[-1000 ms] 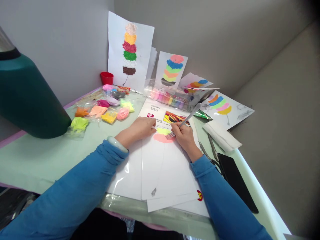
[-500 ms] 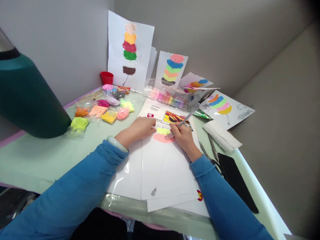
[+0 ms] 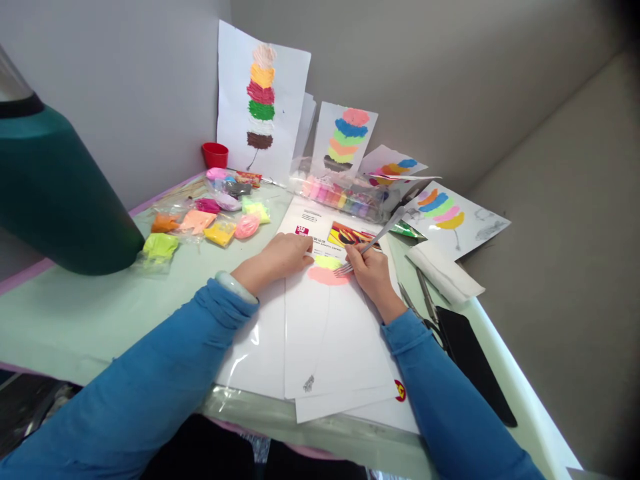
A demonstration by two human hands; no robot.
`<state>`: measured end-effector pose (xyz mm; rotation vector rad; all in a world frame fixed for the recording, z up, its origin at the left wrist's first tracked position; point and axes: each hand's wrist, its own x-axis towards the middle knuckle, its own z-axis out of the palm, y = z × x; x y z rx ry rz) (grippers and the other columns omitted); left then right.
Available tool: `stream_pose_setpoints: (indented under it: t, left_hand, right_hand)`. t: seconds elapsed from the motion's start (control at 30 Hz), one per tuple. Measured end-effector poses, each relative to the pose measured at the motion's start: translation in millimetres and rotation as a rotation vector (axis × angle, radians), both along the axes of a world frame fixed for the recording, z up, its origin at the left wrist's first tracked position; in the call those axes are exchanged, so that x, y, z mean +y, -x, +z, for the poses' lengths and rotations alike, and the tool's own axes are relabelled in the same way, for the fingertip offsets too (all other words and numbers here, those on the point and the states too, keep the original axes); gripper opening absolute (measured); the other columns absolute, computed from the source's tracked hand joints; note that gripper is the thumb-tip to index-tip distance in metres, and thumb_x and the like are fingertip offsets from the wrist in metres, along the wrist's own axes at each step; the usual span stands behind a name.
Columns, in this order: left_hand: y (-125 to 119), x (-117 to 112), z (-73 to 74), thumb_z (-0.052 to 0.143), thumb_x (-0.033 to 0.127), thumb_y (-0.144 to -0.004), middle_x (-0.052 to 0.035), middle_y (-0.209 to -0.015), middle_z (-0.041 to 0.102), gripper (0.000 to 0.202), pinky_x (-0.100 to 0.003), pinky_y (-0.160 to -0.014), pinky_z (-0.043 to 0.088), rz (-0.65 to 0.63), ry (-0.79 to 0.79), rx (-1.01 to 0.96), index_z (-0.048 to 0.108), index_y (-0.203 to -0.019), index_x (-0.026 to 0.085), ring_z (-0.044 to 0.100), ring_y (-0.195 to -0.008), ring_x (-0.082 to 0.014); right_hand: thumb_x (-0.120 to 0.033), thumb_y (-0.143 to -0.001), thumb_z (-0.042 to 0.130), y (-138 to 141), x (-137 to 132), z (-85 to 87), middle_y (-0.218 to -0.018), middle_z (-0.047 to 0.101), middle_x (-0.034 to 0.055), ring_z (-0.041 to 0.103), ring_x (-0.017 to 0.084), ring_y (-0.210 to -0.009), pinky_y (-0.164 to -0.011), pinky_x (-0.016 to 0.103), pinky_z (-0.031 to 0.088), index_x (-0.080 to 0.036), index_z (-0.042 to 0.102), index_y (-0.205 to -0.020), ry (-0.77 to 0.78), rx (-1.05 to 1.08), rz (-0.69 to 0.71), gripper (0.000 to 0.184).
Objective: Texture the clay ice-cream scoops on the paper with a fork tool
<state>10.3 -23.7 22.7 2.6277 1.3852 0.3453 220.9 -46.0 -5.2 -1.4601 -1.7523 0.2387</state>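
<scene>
Right hand grip pinches a stiff, likely light metal fork mid-handle, tines on soft clay; left hand grip spread flat on paper

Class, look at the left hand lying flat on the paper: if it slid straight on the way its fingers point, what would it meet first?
Probably the yellow-green clay smeared on the sheet, just beyond the left hand; past it, the fork in the right hand.
</scene>
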Motion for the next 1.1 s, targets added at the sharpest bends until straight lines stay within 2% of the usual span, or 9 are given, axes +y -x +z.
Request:
stream_pose_setpoints:
  t: [1.1]
  left_hand:
    - [0.1, -2.1, 2.7, 0.044, 0.028, -0.078, -0.01, -0.089, 0.068, 0.024, -0.032, -0.067, 0.04, 0.003, 0.01, 0.007, 0.06, -0.092, 0.017, 0.061, -0.082, -0.0235]
  right_hand:
    - [-0.042, -0.085, 0.047, -0.4, 0.7, -0.3, -0.058, 0.063, 0.0012, 0.056, 0.015, -0.054, -0.057, 0.028, 0.039, -0.021, 0.057, -0.059, 0.002, 0.004, -0.022, 0.035]
